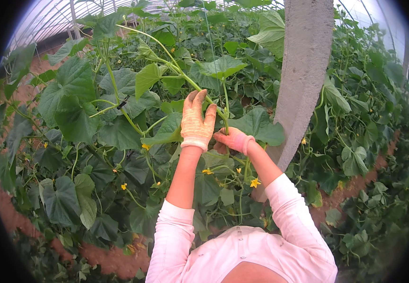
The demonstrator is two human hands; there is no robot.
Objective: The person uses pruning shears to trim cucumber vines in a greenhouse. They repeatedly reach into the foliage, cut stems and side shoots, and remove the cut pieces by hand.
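A green cucumber vine stem (179,70) slants from the upper left down to my hands. My left hand (198,122), in a ribbed orange-and-white glove, lies with its fingertips over this stem; its palm side is hidden. Just below and to the right, my right hand (234,139), in a pinkish glove, pinches the lower stem between thumb and fingers. A thin green twine (210,39) hangs down behind the vine towards my hands. Broad leaves surround both hands, one large leaf (259,127) right above my right wrist. What lies under the right fingers is partly hidden.
A thick concrete post (305,63) stands close to my right arm. To the left, another vine bears a small black clip (121,105). Yellow flowers (255,183) hang below my hands. Reddish soil (116,260) shows low down, and a curved greenhouse frame (48,26) rises behind.
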